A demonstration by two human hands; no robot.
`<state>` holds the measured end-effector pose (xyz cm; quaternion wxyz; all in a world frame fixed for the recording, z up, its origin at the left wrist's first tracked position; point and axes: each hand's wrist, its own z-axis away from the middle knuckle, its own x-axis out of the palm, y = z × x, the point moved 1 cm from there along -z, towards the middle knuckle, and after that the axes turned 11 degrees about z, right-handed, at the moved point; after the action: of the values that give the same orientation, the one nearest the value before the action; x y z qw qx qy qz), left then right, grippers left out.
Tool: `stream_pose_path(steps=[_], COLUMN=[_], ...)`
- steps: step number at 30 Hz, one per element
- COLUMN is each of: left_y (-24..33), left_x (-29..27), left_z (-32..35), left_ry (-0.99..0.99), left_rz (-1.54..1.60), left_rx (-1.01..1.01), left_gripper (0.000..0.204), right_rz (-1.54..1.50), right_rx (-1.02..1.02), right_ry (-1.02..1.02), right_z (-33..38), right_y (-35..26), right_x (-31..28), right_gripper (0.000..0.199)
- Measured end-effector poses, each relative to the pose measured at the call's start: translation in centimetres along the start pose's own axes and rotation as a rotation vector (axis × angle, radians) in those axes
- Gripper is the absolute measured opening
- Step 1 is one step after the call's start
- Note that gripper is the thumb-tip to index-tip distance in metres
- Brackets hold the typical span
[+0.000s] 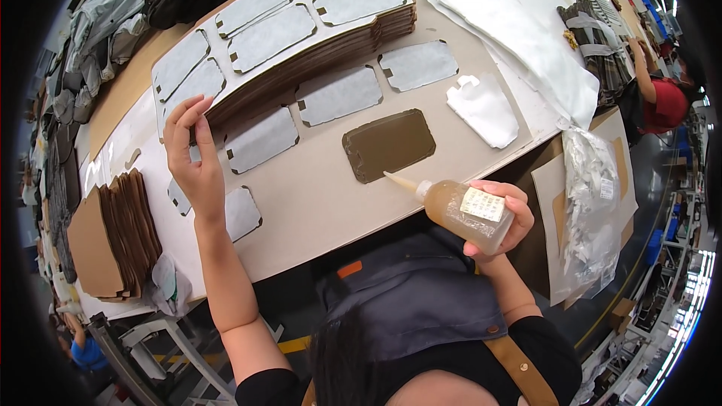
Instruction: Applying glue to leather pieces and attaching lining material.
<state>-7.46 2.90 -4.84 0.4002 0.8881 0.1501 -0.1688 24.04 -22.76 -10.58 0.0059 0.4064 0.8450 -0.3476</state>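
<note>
bottle (445, 204) between fingers (511, 192), nozzle (404, 183) perhaps touching panel (389, 143)

Bright strip lights (702, 280) shine beyond a grey, yellow-lined floor (638, 180)

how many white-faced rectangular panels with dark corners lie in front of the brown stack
3 in full view: the left panel, right of the left hand, the middle panel and the right panel. More show partly around the left forearm, which may hide others.
</note>
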Motion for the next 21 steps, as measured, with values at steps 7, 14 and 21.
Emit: stream_pose_path(steps=[7,14,21], left_y=[0.3,0.2,-0.2], left_x=[0.1,-0.2,0.1], left_z=[-0.2,-0.2,-0.2], left_ry=[-0.006,0.022,0.003], left_rz=[0.0,0.003,-0.002], left_rx=[0.002,0.002,0.07], left_gripper=[0.021,0.018,0.02], right_rz=[-0.047,-0.243,0.235], right_rx=[0.072,0.676,0.685], right_ry=[0.008,0.552,0.618], right_z=[0.1,-4.7,-7.5], right_y=[-0.8,4.0,14.6], right_x=[1.8,-0.4,-8.2], right_gripper=[0.089,0.066,0.057])
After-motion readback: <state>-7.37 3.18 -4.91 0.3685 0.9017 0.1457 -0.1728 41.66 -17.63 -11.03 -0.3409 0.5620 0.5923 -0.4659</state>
